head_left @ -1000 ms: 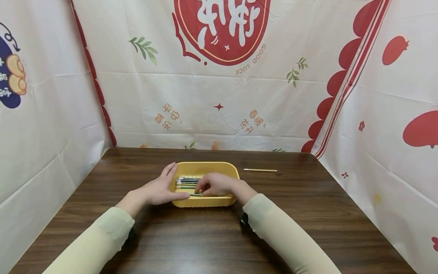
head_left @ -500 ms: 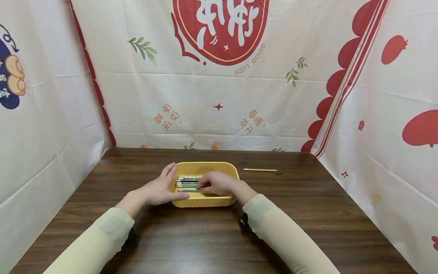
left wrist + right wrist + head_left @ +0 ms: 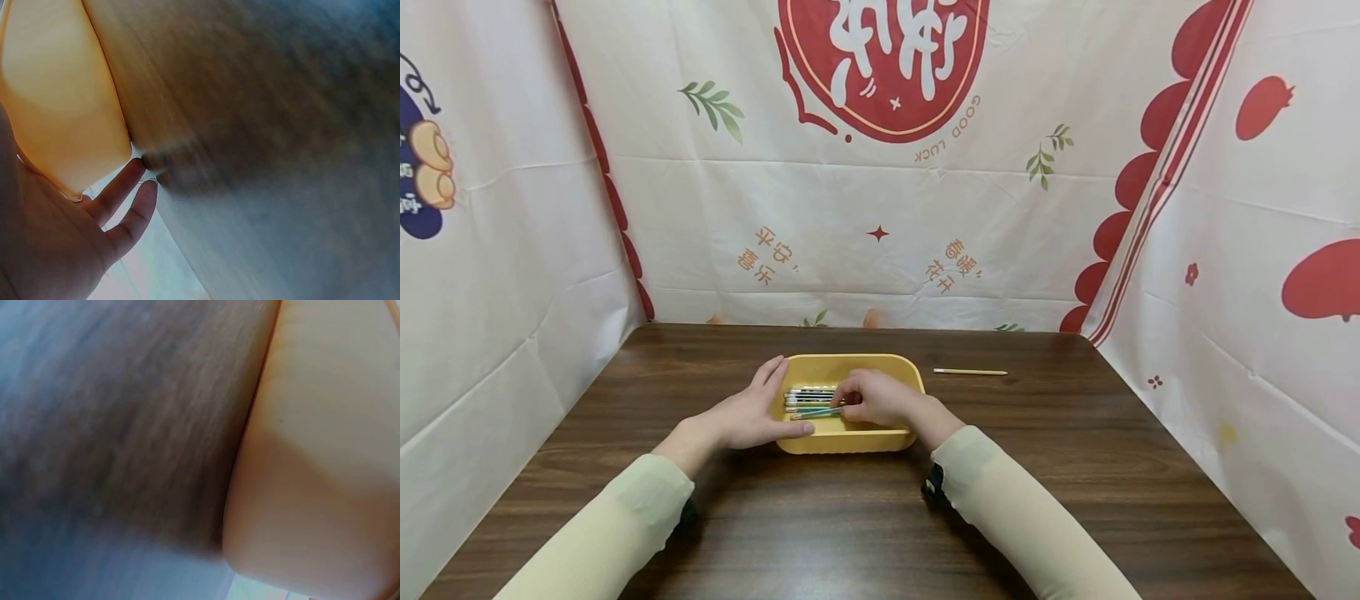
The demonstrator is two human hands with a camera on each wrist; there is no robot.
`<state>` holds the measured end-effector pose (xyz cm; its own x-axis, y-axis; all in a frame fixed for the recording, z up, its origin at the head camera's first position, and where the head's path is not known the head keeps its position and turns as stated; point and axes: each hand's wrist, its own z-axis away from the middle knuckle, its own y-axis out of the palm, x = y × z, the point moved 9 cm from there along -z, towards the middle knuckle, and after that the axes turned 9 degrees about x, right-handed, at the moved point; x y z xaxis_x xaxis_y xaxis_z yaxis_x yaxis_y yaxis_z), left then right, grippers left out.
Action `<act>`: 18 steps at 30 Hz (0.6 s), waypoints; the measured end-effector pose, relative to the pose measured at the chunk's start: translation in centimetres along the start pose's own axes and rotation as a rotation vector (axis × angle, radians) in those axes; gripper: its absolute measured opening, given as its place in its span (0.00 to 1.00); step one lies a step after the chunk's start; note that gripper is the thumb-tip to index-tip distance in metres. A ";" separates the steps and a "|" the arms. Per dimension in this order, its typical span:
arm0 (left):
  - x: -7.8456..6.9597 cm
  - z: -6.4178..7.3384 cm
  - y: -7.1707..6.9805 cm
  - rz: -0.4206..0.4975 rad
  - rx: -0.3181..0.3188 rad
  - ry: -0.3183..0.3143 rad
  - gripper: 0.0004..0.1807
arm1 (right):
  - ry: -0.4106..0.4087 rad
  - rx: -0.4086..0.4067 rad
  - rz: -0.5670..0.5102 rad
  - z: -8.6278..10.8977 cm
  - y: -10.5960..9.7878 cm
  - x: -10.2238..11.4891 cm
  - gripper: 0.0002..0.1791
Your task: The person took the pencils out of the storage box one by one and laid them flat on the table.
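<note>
A yellow plastic basket [image 3: 850, 443] stands on the table with several pencils [image 3: 808, 398] lying side by side in its left half. My left hand [image 3: 747, 417] rests against the basket's left end, thumb along the front rim and fingers spread at the back corner. In the left wrist view, two straight fingers [image 3: 128, 215] extend past the basket's wall. Inside the basket, my right hand [image 3: 876, 400] pinches a green pencil [image 3: 820, 412], which slants with its eraser end to the left. The right wrist view holds only the basket's outer wall [image 3: 300, 487] and the tabletop.
A yellow pencil [image 3: 970, 372] lies on the brown wooden table [image 3: 820, 517], right of the basket near the back. Printed white cloth [image 3: 880, 200] hangs behind the table and at both sides.
My right hand has moved the green pencil from near the front wall back toward the other pencils, and it now slants. My left hand stays at the basket's end.
</note>
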<state>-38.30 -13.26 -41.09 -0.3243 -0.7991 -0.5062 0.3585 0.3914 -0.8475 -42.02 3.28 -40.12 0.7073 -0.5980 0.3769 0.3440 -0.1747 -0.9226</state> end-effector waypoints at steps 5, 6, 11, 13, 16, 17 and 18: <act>0.0 0.1 0.0 0.002 0.001 -0.002 0.71 | -0.002 0.001 -0.064 -0.1 0.1 -0.2 0.10; 0.0 0.1 0.0 0.000 0.001 -0.005 0.71 | -0.009 -0.001 -0.075 0.0 0.1 -0.1 0.11; 0.0 0.0 0.0 -0.013 0.002 0.003 0.71 | -0.056 -0.016 -0.070 -0.1 -0.1 0.1 0.14; 0.0 -0.1 0.0 -0.014 0.002 0.007 0.72 | -0.064 -0.020 -0.054 -0.2 -0.1 0.2 0.14; 0.0 -0.1 0.1 -0.012 0.003 0.010 0.72 | -0.065 -0.024 -0.047 -0.1 -0.1 0.3 0.14; 0.0 -0.2 0.1 -0.011 0.002 0.010 0.72 | -0.065 -0.026 -0.045 -0.1 -0.2 0.3 0.14; 0.0 -0.2 0.1 -0.011 0.000 0.014 0.72 | -0.066 -0.030 -0.044 -0.1 -0.2 0.4 0.14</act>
<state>-38.43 -13.16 -41.17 -0.3405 -0.7966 -0.4994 0.3551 0.3829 -0.8528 -41.89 3.01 -39.78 0.7314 -0.5366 0.4209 0.3575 -0.2239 -0.9067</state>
